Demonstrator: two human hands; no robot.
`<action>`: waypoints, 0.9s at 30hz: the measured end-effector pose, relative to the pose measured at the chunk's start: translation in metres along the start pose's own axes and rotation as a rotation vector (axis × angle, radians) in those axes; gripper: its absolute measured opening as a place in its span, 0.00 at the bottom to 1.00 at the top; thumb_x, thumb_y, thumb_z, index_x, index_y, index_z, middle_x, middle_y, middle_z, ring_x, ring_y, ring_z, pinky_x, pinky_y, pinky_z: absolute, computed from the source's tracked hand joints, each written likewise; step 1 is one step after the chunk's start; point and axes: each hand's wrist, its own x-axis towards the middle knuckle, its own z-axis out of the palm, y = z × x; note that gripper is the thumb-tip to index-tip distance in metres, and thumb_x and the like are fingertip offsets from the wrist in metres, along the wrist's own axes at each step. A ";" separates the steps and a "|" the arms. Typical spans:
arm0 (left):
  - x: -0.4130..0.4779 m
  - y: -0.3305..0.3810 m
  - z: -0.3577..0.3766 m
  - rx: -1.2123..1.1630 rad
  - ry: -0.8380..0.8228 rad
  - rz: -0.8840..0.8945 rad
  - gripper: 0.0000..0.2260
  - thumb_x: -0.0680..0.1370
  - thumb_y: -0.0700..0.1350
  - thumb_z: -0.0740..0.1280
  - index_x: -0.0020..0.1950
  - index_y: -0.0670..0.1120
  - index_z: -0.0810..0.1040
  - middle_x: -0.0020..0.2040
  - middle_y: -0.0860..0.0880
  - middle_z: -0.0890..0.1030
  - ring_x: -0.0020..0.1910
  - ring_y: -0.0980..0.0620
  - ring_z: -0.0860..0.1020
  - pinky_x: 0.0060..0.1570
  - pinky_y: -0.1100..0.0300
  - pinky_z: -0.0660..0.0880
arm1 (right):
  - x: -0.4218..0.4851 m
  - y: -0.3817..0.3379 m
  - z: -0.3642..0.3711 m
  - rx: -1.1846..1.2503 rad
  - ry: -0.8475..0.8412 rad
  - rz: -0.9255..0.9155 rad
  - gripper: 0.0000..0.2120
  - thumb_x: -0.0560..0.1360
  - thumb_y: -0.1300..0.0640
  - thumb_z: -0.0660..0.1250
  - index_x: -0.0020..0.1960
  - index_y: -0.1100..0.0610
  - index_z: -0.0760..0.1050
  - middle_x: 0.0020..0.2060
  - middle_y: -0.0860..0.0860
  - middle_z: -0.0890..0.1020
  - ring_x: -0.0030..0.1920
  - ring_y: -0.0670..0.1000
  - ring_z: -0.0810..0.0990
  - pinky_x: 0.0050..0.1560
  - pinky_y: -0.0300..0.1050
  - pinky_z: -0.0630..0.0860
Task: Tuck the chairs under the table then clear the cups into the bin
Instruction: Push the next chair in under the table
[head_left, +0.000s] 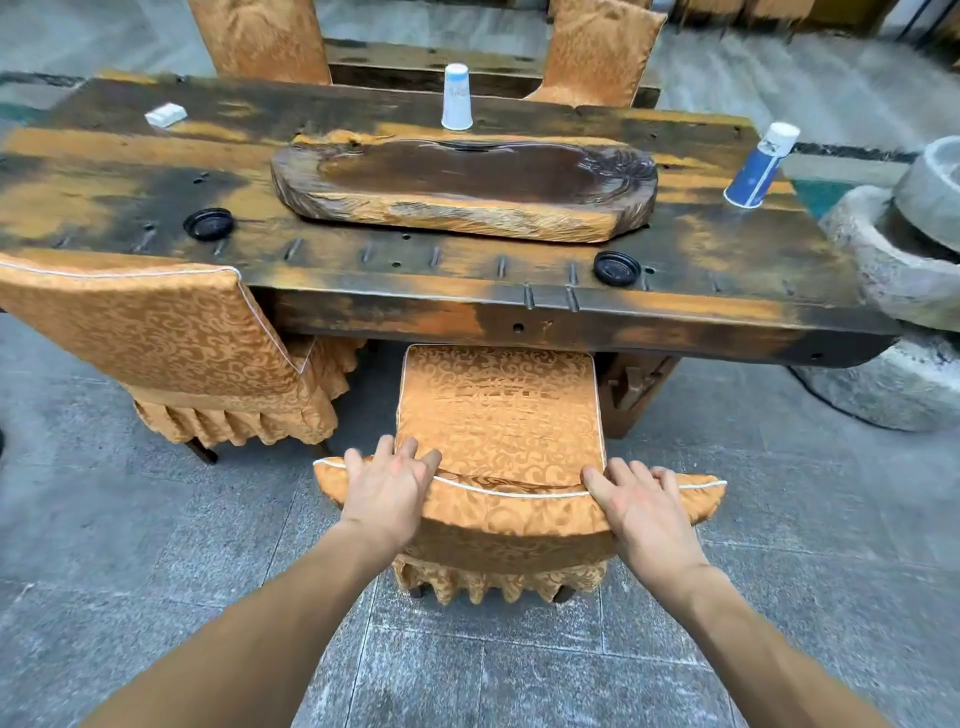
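An orange-covered chair (498, 415) stands in front of me, its seat front at the edge of the dark wooden table (467, 306). My left hand (387, 488) and my right hand (641, 504) both rest over the top of its backrest, fingers curled on the fabric. A second orange chair (171, 343) stands at the left, angled, close to the table. Two more chairs (260, 36) stand on the far side. A white paper cup (457, 98) stands upside down at the table's far edge. A blue and white cup (758, 166) stands upside down at the right end.
A carved wooden tray (467, 208) fills the table's middle. Two black lids (209, 223) lie near the front edge, and a small white pack (166, 114) lies far left. Stone basins (909, 260) crowd the table's right end. Grey tiled floor surrounds me.
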 end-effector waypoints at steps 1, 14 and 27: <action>0.007 0.000 -0.001 0.000 0.002 0.002 0.20 0.74 0.36 0.64 0.63 0.54 0.71 0.56 0.50 0.71 0.58 0.45 0.68 0.50 0.45 0.63 | 0.007 0.003 0.000 -0.008 0.003 -0.006 0.29 0.69 0.66 0.67 0.67 0.47 0.68 0.54 0.49 0.74 0.58 0.57 0.74 0.60 0.55 0.65; 0.114 -0.011 -0.011 -0.025 0.026 0.008 0.22 0.71 0.33 0.64 0.61 0.52 0.73 0.49 0.50 0.65 0.57 0.44 0.67 0.54 0.42 0.66 | 0.113 0.040 -0.001 -0.044 0.078 -0.035 0.31 0.65 0.68 0.70 0.62 0.47 0.67 0.49 0.49 0.72 0.53 0.56 0.73 0.57 0.54 0.63; 0.223 -0.015 -0.031 -0.016 0.020 0.014 0.24 0.71 0.35 0.68 0.64 0.52 0.72 0.58 0.47 0.71 0.62 0.42 0.67 0.58 0.37 0.65 | 0.218 0.078 -0.019 -0.060 0.073 -0.050 0.33 0.64 0.66 0.72 0.64 0.48 0.65 0.51 0.49 0.72 0.56 0.57 0.73 0.60 0.57 0.64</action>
